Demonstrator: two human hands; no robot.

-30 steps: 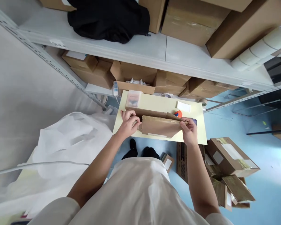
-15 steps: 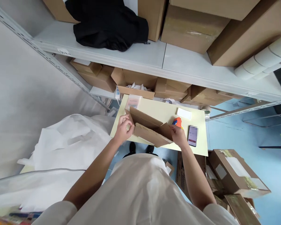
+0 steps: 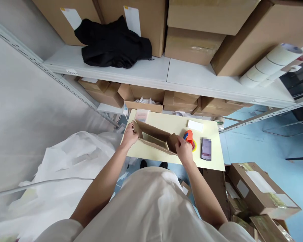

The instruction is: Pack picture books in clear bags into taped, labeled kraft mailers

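Between my hands a small cardboard box point(image 3: 154, 145) is held over the pale yellow table point(image 3: 143, 155), its open side facing up and the table surface showing through it. My left hand point(image 3: 130, 135) grips the box's left end, fingers closed round the flap. On the right end, my right hand point(image 3: 184, 150) pinches the other flap. Just beyond my right hand lies an orange and blue tape dispenser point(image 3: 189, 135), partly covered by the hand, with a yellow-rimmed roll. A phone point(image 3: 206, 149) lies to its right.
A white card-like item point(image 3: 195, 125) and a pinkish packet point(image 3: 142, 115) lie along the table's back edge. Shelving point(image 3: 151, 72) with boxes and a black garment point(image 3: 113, 45) rises behind. White sheeting point(image 3: 75, 161) heaps at left; taped cartons point(image 3: 262, 188) stack at right.
My left hand has gone from a loose pinch to a grip on the left flap. The box has opened out into a squarer shape, and my right hand has shifted slightly left.
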